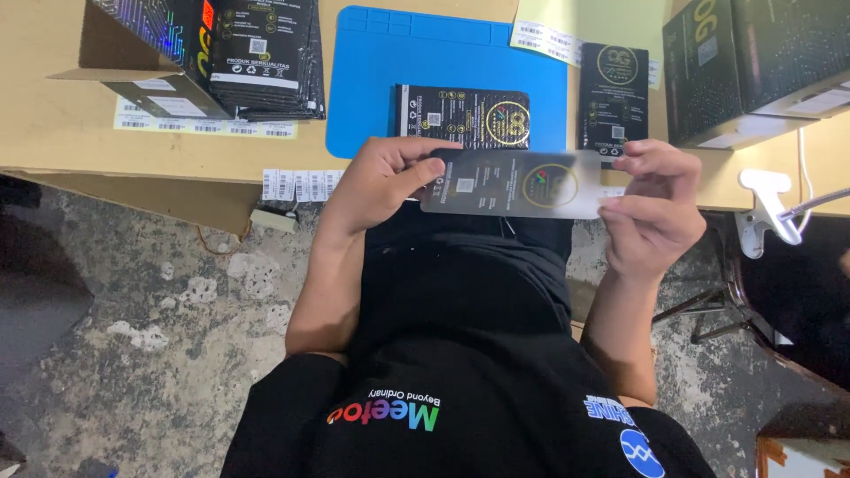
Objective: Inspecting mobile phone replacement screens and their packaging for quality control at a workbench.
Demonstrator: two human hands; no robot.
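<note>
Both hands hold one flat, glossy rectangular packet (513, 183) level above the lap, just off the near edge of the tabletop (53, 115) — the left hand (385, 177) pinches its left end with thumb on top, the right hand (655, 208) grips its right end. Judging by the layout, work seems midway: a blue mat (372, 80) lies at the table's middle with one black packet (462, 116) on it, another black packet (614, 97) sits just beside the mat's right edge, a stack of packets (266, 57) waits toward the far left corner by an open box (155, 44), and barcode label strips (297, 184) lie along the near edge — none yet on the held packet, as far as shows.
</note>
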